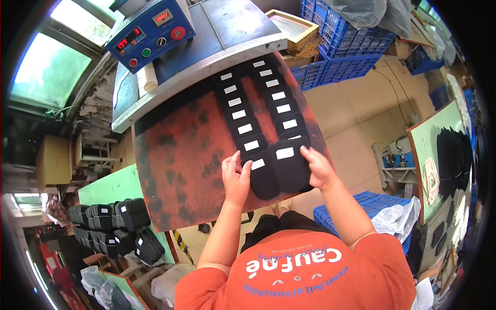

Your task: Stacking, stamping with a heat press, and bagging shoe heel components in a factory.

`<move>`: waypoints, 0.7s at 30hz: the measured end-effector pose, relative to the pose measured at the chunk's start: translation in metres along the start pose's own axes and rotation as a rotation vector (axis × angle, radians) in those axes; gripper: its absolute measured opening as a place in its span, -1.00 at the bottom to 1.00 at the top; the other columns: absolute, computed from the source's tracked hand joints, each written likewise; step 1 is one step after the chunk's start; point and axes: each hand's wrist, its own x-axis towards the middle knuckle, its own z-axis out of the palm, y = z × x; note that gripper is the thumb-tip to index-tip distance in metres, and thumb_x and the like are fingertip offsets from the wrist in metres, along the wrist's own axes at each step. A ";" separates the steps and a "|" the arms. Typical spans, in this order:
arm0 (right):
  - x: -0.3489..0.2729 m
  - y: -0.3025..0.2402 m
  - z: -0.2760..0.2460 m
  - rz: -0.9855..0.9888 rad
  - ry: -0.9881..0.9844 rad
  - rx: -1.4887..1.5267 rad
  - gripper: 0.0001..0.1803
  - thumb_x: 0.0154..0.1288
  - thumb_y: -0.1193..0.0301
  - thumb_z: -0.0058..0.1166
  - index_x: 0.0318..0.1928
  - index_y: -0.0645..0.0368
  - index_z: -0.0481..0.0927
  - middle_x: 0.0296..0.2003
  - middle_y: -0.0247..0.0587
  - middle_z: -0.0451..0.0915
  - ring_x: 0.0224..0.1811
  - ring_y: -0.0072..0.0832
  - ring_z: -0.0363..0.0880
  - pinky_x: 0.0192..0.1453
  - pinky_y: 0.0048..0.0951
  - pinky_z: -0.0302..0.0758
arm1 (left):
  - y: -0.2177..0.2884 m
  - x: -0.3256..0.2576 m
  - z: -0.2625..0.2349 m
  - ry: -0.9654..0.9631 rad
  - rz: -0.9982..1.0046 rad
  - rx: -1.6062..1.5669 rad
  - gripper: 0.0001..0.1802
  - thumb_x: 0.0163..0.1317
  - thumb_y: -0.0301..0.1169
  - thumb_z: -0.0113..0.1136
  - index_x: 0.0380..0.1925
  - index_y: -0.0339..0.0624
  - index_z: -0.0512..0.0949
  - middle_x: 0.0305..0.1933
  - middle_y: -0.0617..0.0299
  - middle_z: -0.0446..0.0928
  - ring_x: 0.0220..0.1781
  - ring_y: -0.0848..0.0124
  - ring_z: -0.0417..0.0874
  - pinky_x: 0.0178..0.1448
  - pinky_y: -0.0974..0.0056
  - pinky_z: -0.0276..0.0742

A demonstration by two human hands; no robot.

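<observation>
Stands right up at the red, black-blotched table (175,170), with both forearms reaching over the near edge! Holds the right black pad (290,173) in the right hand (321,170), narrow grip, with thumb on the far right corner close to the white label and the other fingers mostly out of sight at the right edge. Goes with the left hand (237,178) to the left edge of the left black pad (262,183), with thumb near the white label and forefinger slightly apart; cannot tell pinch from mere touch there. Has both pads side by side at the near end of two rows. Faces the left row (238,114) and the right row (283,109), all black pads with white labels, running away to the far side. Looks up there to a metal-edged platform (217,31), with a blue control box (150,44) at far left, lit with red digits. Has stacked blue crates (346,57) at far right beside a wooden frame (294,28). Has bundled black pieces (108,214) by a green board at near left, and another blue crate (330,212) with clear plastic at near right. Wears an orange-red shirt (294,268).
</observation>
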 end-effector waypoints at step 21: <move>0.010 0.044 0.087 -0.154 0.007 -0.431 -0.52 0.53 0.18 -0.04 0.31 0.16 0.34 0.03 -0.24 0.50 -0.08 -0.56 0.54 -0.04 -0.52 0.51 | -0.033 0.065 -0.032 -0.034 -0.479 -0.485 -0.81 0.30 -0.41 0.19 -0.47 -0.25 0.50 -0.51 0.41 0.41 -0.41 0.61 0.37 -0.34 0.38 0.37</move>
